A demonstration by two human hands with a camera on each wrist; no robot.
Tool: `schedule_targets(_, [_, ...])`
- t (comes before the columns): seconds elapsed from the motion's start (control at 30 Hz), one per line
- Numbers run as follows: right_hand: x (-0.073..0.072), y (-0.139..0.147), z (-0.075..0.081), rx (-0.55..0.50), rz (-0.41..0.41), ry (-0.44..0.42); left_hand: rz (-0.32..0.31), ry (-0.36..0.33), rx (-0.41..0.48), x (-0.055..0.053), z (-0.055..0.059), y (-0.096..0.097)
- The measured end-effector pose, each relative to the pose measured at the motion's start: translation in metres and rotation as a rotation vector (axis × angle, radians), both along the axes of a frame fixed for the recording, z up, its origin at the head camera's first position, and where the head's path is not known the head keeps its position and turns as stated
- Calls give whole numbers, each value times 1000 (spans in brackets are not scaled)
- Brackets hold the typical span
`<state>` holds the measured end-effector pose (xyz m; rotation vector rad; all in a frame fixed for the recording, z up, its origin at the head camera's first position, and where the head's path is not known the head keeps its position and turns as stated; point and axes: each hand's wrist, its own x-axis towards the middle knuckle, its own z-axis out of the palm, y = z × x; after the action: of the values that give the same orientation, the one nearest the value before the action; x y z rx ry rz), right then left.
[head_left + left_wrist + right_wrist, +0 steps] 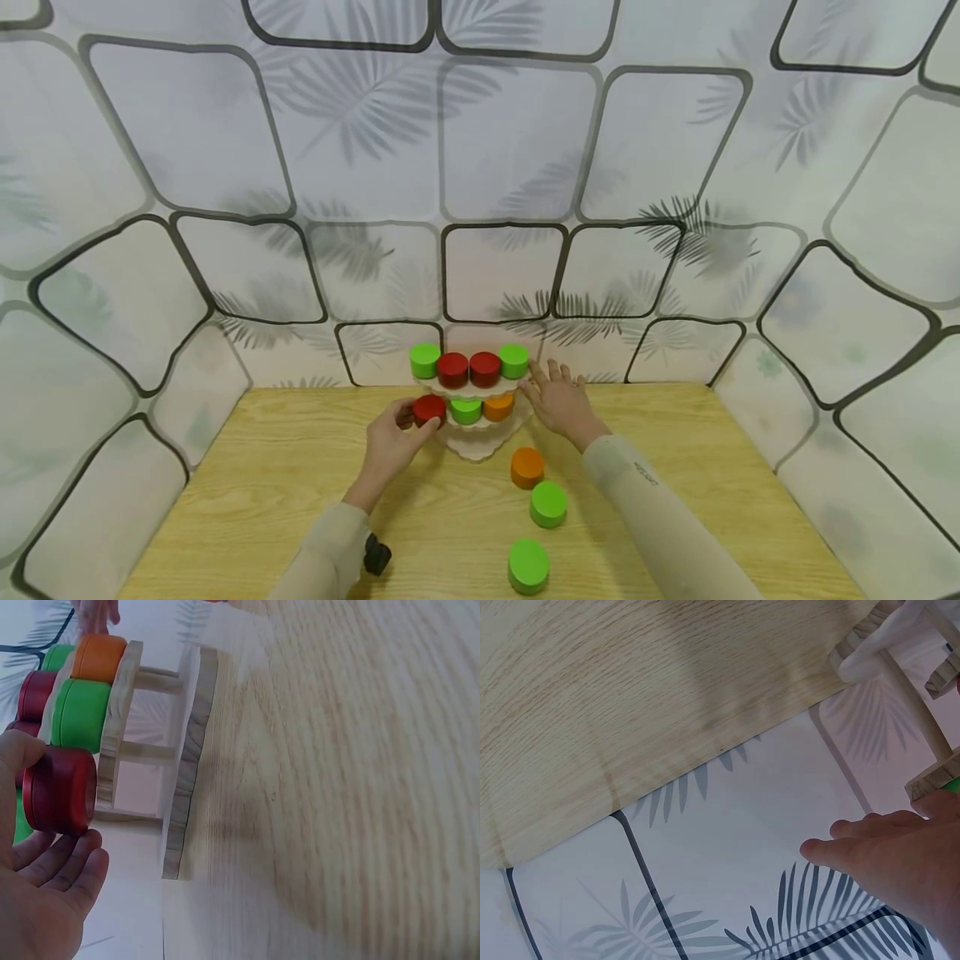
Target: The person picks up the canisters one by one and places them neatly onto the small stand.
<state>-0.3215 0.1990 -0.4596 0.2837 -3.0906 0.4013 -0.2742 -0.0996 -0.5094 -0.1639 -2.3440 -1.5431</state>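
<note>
A wooden tiered stand (474,447) with scalloped shelves stands near the back wall. My left hand (392,443) grips a red round tin (60,791) between thumb and fingers, at the left end of the middle shelf (118,724). Beside that tin on the same shelf sit a green tin (467,412) and an orange tin (498,407). The top shelf bears two red tins (453,372) between two green ones (425,361). My right hand (564,406), fingers extended, is at the stand's right side, fingertips right at the top shelf's edge.
In front of the stand on the wooden table (247,508) are an orange tin (527,468) and two green tins, one nearer the stand (548,505) and one closer to me (528,567). Patterned cloth walls (502,275) rise behind and at both sides.
</note>
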Motion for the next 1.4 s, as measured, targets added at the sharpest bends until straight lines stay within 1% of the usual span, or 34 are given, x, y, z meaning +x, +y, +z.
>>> schedule_targets(0.13, [1, -1, 0, -8, -5, -6, 3, 10, 7, -4, 0, 1])
schedule_targets(0.4, [2, -2, 0, -15, -10, 0, -1, -10, 2, -10, -1, 1])
schedule_targets(0.7, [3, -2, 1, -22, -4, 8, -36, -10, 13, -14, -1, 3])
schedule_targets(1.1, [1, -2, -1, -15, -9, 0, -14, -18, 1, -17, 3, 7])
schedule_targets(1.4, [3, -2, 0, -14, -8, 3, -9, -2, 5, -20, 4, 11])
